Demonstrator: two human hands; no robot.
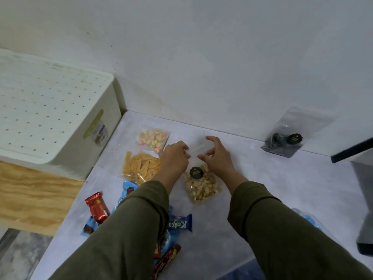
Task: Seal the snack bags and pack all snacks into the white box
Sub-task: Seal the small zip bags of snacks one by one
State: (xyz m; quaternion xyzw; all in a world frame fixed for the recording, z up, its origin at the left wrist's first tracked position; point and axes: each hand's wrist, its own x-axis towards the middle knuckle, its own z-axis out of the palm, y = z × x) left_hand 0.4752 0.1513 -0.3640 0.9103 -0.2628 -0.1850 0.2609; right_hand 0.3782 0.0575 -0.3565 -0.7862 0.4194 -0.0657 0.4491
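— What do we have under our hands?
— A clear bag of pale nuts point(201, 183) with a dark round sticker, lying on the tabletop point(262, 188). Our left hand point(174, 156) pinches its transparent top edge; the right hand point(217, 156) hovers with curled fingers point(210, 139) at the same edge, but we cannot tell whether they actually grasp the film, which is nearly invisible.
— And the rest?
— A bag of orange sticks point(142, 167) and a bag of pastel puffs point(153, 138) lie just left. Our sleeves hide much of the wrapped bars point(96, 207). The white box point(50, 118) stands at far left, lid on, partly cut off. A dark-contents bag point(285, 141) leans against the wall.
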